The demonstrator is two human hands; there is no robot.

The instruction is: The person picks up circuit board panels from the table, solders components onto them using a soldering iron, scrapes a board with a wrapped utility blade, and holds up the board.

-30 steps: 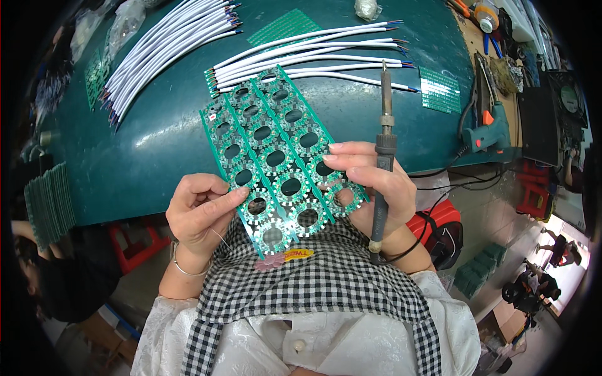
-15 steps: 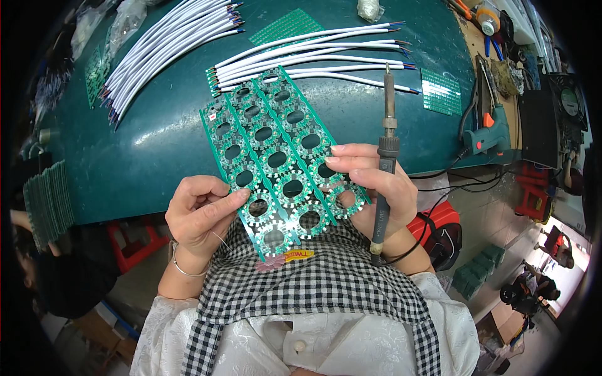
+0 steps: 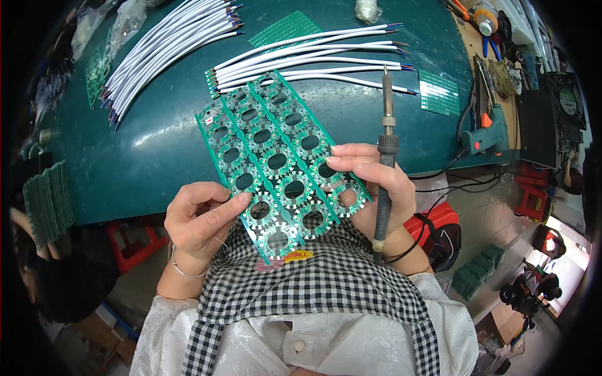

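Observation:
Both hands hold up a green circuit board panel (image 3: 285, 136), which has rows of ring-shaped boards with oval openings, tilted over the near edge of the table. My left hand (image 3: 199, 216) pinches its lower left edge between thumb and fingers. At the right edge, the fingertips of my right hand (image 3: 400, 194) grip the panel. That same hand also carries a soldering iron (image 3: 387, 145), upright with its tip pointing away from me. Just beyond the panel lie several white cables (image 3: 351, 62) with bared coloured wire ends.
More white cables (image 3: 169, 50) are bunched at the far left. Small green board panels (image 3: 439, 93) lie flat on the table (image 3: 157, 163). At right sits a teal pistol-shaped tool (image 3: 486, 135). Upright green boards (image 3: 49, 203) stand at left. Red stools (image 3: 135, 241) and other people are around.
The panel has shifted and turned slightly in my hands, its far end moving left and its near end right. My grip and the soldering iron stay nearly in place.

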